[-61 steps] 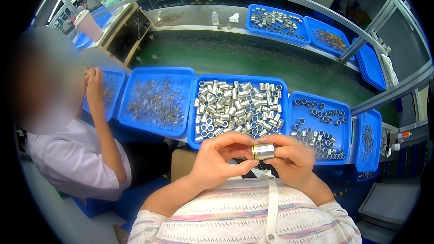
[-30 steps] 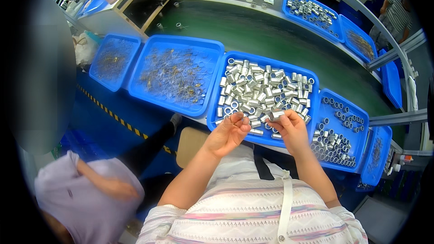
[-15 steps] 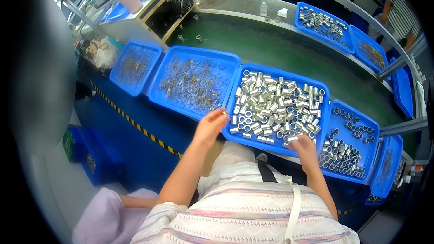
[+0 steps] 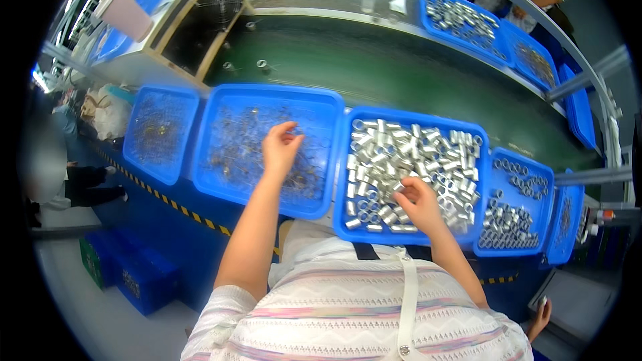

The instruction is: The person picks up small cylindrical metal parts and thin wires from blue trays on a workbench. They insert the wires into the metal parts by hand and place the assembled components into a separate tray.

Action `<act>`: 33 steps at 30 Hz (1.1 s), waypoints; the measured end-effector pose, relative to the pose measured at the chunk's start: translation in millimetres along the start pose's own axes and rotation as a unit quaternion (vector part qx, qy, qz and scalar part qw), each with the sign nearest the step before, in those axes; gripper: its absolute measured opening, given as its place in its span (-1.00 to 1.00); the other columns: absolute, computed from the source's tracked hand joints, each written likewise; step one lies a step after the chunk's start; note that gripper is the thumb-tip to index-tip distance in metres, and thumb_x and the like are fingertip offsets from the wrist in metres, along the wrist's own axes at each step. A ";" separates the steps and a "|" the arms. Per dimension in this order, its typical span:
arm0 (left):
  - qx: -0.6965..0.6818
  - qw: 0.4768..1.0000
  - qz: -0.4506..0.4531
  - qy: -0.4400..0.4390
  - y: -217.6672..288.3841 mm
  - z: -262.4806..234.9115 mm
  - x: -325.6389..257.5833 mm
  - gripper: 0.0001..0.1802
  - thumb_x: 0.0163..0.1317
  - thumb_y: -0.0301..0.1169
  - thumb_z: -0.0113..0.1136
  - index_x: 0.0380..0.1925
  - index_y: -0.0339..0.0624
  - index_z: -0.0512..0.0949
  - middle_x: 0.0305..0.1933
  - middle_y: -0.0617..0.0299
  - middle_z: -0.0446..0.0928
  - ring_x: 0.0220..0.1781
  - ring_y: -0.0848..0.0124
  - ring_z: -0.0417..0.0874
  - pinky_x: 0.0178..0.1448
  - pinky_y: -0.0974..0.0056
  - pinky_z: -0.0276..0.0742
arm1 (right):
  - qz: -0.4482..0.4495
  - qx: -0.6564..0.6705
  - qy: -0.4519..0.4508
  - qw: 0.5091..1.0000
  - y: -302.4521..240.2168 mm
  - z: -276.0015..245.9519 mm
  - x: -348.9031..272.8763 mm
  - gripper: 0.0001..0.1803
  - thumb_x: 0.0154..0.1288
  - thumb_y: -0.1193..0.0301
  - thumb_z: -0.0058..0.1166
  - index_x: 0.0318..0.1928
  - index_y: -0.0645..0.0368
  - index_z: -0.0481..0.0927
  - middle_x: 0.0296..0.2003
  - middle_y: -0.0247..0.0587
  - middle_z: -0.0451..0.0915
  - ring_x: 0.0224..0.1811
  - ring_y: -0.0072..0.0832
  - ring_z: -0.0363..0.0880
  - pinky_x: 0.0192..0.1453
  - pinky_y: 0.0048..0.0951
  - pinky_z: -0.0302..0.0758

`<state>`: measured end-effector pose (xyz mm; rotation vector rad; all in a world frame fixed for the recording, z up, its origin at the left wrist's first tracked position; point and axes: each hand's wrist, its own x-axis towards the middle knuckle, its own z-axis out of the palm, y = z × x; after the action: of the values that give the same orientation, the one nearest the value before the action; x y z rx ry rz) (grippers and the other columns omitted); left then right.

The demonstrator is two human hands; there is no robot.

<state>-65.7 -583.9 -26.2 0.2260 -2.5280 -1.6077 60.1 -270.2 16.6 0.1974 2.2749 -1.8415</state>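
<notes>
left hand moved over wire parts | metal cylinders under right hand

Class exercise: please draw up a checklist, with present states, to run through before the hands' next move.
1. Left hand over the wire tray: ok.
2. Right hand over the cylinder tray: ok.
3. Wires lying separate: not ok, they overlap in a heap.
4. Cylinders all facing one way: not ok, jumbled.
5. Left fingers holding a wire: cannot tell, too blurred.
6. Right fingers holding a cylinder: cannot tell.
</notes>
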 end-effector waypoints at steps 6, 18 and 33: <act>0.073 0.995 0.042 -0.058 3.9 -5.2 29.7 -0.61 -0.07 -0.59 0.34 -0.15 -0.22 0.57 -0.13 0.17 0.51 -0.33 0.45 0.58 -0.21 0.40 0.56 | -0.019 -0.329 0.064 0.942 -23.6 24.9 18.4 -0.69 0.06 0.47 0.20 -0.15 0.17 0.47 -0.33 -0.18 0.50 -0.49 -0.38 0.48 -0.39 -0.36 0.43; 0.060 0.987 0.129 -0.075 -7.4 -79.0 -36.9 -0.79 0.02 -0.58 0.20 -0.28 -0.17 0.57 -0.21 0.13 0.55 -0.22 0.25 0.59 -0.13 0.26 0.52 | -0.202 -0.262 0.229 0.916 40.4 24.2 30.0 -0.95 0.06 0.62 -0.01 -0.46 0.26 0.53 -0.45 -0.11 0.52 -0.32 -0.19 0.48 -0.18 -0.26 0.39; -0.031 0.981 0.127 -0.142 -7.4 -74.8 -138.0 -0.87 0.08 -0.53 0.16 -0.32 -0.19 0.52 -0.15 0.13 0.47 -0.02 0.14 0.46 0.07 0.15 0.41 | -0.257 -0.274 0.000 0.927 48.0 80.9 60.0 -0.82 0.21 0.62 -0.09 -0.21 0.39 0.54 -0.30 0.04 0.58 -0.29 -0.24 0.51 -0.15 -0.37 0.45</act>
<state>84.4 -625.8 -6.2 -0.3454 -2.5679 -1.7127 19.4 -340.8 -59.6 -0.5334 2.9245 -1.2741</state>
